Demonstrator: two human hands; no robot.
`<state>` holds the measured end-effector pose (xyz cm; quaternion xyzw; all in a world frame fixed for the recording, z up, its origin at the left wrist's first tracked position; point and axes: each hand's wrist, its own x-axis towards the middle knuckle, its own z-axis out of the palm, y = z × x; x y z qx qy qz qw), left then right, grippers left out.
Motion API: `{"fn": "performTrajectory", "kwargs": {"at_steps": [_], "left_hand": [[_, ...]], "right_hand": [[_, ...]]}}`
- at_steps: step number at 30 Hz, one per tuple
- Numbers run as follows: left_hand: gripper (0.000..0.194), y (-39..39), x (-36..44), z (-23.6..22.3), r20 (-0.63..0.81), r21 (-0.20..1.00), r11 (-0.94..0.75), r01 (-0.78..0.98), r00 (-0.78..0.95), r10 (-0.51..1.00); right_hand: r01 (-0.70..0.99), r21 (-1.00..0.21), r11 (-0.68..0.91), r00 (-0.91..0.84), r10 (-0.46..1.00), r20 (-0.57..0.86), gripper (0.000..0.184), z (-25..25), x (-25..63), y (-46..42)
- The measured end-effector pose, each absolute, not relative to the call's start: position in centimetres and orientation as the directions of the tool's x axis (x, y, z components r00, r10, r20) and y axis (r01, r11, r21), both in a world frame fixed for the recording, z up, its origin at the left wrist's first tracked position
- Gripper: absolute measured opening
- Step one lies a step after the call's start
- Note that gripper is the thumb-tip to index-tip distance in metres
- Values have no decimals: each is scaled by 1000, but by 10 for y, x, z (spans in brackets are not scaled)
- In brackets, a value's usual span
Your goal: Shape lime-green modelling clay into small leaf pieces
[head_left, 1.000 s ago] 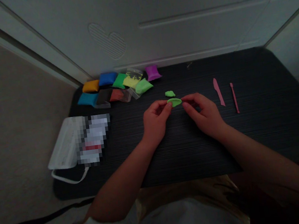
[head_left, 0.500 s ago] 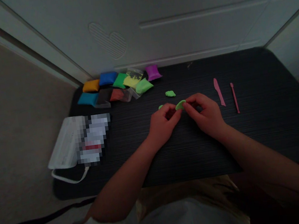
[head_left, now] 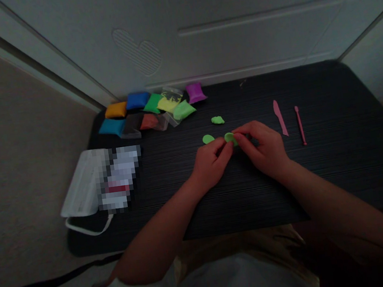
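Observation:
Between my two hands is a small, flattened disc of light green modelling clay (head_left: 230, 138). My left hand (head_left: 211, 162) pinches its left edge between thumb and fingers. The thumb and fingers of my right hand (head_left: 261, 146) grip it from the right. A second green clay disc (head_left: 208, 139) lies on the table just beyond my left fingers, partly covered by them. Farther back rests an uneven lump of the same green clay (head_left: 217, 120).
On the dark table (head_left: 349, 165), a pink plastic knife (head_left: 280, 118) and a thin pink stick tool (head_left: 300, 125) lie to the right. Several coloured clay packets, including a purple one (head_left: 196, 93), sit at the back left. A white power bank (head_left: 85, 183) with a cable lies left.
My left hand has shifted slightly down, so more of the disc on the table shows. The held disc has tilted and now shows more of its face.

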<state>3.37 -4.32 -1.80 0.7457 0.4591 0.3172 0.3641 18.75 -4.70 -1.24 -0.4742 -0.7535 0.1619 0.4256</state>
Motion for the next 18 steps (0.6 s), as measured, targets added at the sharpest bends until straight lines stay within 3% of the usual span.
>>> {"fn": "performTrajectory", "kwargs": {"at_steps": [4, 11, 14, 18], "left_hand": [[28, -43, 33, -21, 148, 853, -283, 440, 316, 937], [26, -42, 30, -16, 165, 863, -281, 419, 293, 942], [22, -36, 24, -13, 221, 879, -266, 396, 156, 963], [17, -20, 12, -19, 291, 886, -244, 395, -61, 955]], "right_hand": [[570, -695, 437, -160, 890, 428, 20, -12, 187, -48], [564, -739, 368, -132, 924, 360, 13, -15, 187, -47], [562, -768, 307, -66, 942, 328, 13, -17, 189, -44], [566, -764, 309, -115, 948, 298, 15, -17, 190, -40]]}}
